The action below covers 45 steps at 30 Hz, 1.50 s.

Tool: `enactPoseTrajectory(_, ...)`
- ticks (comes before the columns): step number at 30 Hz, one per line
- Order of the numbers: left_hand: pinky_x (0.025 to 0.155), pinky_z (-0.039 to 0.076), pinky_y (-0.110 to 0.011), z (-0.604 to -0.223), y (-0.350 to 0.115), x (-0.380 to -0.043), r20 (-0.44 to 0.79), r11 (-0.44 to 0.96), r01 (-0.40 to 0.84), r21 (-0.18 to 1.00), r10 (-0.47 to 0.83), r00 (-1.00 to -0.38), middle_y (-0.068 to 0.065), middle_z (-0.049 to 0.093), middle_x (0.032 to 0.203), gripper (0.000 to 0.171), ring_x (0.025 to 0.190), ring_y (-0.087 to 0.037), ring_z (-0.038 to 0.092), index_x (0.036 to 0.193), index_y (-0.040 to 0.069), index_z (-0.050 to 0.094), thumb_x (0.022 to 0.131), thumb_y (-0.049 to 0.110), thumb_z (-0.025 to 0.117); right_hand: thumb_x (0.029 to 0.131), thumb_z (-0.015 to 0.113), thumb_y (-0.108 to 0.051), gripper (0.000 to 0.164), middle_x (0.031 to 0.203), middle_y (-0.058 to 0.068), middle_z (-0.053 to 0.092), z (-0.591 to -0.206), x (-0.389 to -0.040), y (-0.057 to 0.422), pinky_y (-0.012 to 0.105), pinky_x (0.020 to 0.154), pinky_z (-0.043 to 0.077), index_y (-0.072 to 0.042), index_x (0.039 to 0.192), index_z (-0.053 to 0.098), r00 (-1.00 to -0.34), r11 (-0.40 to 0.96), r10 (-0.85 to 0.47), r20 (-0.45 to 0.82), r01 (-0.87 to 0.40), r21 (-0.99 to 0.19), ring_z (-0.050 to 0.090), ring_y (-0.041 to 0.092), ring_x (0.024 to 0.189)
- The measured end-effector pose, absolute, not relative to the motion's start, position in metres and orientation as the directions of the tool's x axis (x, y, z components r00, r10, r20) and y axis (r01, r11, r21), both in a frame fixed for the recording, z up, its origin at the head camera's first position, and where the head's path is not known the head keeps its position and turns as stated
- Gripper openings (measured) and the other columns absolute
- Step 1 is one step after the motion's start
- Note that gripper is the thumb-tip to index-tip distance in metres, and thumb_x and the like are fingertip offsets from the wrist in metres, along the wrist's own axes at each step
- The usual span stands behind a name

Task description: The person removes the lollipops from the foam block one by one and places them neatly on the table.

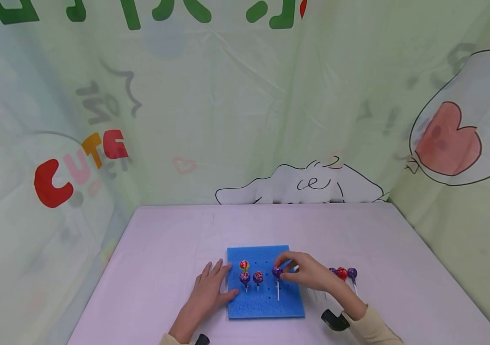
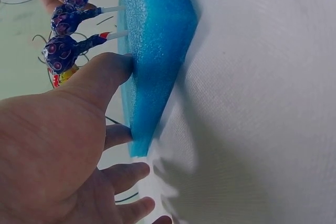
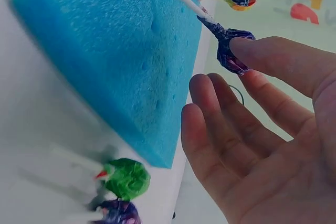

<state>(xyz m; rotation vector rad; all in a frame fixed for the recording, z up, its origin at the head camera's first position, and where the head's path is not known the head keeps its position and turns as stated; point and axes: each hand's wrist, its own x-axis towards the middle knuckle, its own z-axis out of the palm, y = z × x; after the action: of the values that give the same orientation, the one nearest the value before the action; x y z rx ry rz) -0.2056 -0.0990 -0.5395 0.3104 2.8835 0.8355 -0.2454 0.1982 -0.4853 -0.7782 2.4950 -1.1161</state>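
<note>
A blue foam block (image 1: 266, 309) with small holes in its top lies on the table. My right hand (image 1: 311, 273) pinches a purple-wrapped lollipop (image 3: 231, 56) by its candy head, between thumb and index finger. Its white stick points down over the right part of the foam; whether the tip is in a hole I cannot tell. My left hand (image 1: 208, 290) rests at the foam's left edge, thumb and index finger touching it, the other fingers spread. Standing in the foam between the hands are a red-and-yellow lollipop (image 1: 244, 264) and two purple ones, nearer (image 1: 244, 278) and right (image 1: 258, 277).
To the right of the foam more lollipops lie on the table, among them a red one (image 1: 342, 273), a purple one (image 1: 352, 273) and a green one (image 3: 128, 178). My right forearm partly covers that group. A printed curtain (image 1: 245, 120) hangs behind the white table (image 1: 176, 230).
</note>
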Motion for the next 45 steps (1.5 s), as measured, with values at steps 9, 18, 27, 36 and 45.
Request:
enactPoseTrajectory(9, 0.116, 0.025, -0.070, -0.539, -0.099, -0.205, -0.051, 0.829, 0.170, 0.533, 0.232, -0.971, -0.020, 0.038, 0.159, 0.072, 0.149, -0.049, 0.025, 0.147, 0.012, 0.049, 0.088, 0.046, 0.074, 0.095, 0.069, -0.016, 0.021, 0.113, 0.007, 0.068, -0.481, -0.239, 0.216, 0.035, 0.086, 0.060, -0.011, 0.116, 0.065, -0.827, 0.552, -0.560, -0.052, -0.325, -0.768, 0.066, 0.028, 0.104)
enactPoseTrajectory(18, 0.116, 0.024, -0.070, -0.539, -0.098, -0.205, -0.057, 0.831, 0.164, 0.532, 0.228, -0.972, -0.020, 0.037, 0.160, 0.073, 0.149, -0.050, 0.024, 0.148, 0.012, 0.049, 0.089, 0.046, 0.074, 0.097, 0.067, -0.017, 0.022, 0.116, 0.009, 0.068, -0.482, -0.239, 0.241, 0.027, 0.087, 0.057, -0.009, 0.118, 0.064, -0.819, 0.536, -0.569, -0.070, -0.305, -0.787, 0.067, 0.029, 0.105)
enactPoseTrajectory(27, 0.117, 0.022, -0.070, -0.540, -0.097, -0.206, -0.068, 0.831, 0.157, 0.534, 0.227, -0.972, -0.020, 0.036, 0.160, 0.073, 0.150, -0.049, 0.023, 0.148, 0.012, 0.048, 0.089, 0.046, 0.073, 0.096, 0.066, -0.015, 0.022, 0.115, 0.009, 0.069, -0.481, -0.237, 0.266, 0.022, 0.083, 0.055, -0.007, 0.117, 0.064, -0.823, 0.537, -0.566, -0.051, -0.320, -0.780, 0.066, 0.025, 0.102)
enactPoseTrajectory(36, 0.117, 0.022, -0.070, -0.538, -0.098, -0.206, -0.076, 0.830, 0.148, 0.538, 0.222, -0.972, -0.020, 0.036, 0.160, 0.073, 0.150, -0.049, 0.022, 0.148, 0.013, 0.048, 0.089, 0.046, 0.074, 0.096, 0.067, -0.017, 0.023, 0.114, 0.008, 0.069, -0.481, -0.233, 0.290, 0.020, 0.084, 0.056, -0.008, 0.117, 0.065, -0.832, 0.576, -0.549, -0.079, -0.309, -0.756, 0.065, 0.015, 0.100)
enactPoseTrajectory(45, 0.117, 0.022, -0.070, -0.543, -0.098, -0.207, -0.083, 0.836, 0.138, 0.531, 0.213, -0.974, -0.019, 0.037, 0.160, 0.074, 0.150, -0.048, 0.022, 0.149, 0.014, 0.048, 0.088, 0.047, 0.074, 0.096, 0.067, -0.017, 0.022, 0.110, 0.005, 0.069, -0.478, -0.230, 0.314, 0.019, 0.081, 0.055, -0.007, 0.115, 0.065, -0.832, 0.604, -0.548, -0.084, -0.324, -0.728, 0.063, 0.007, 0.094)
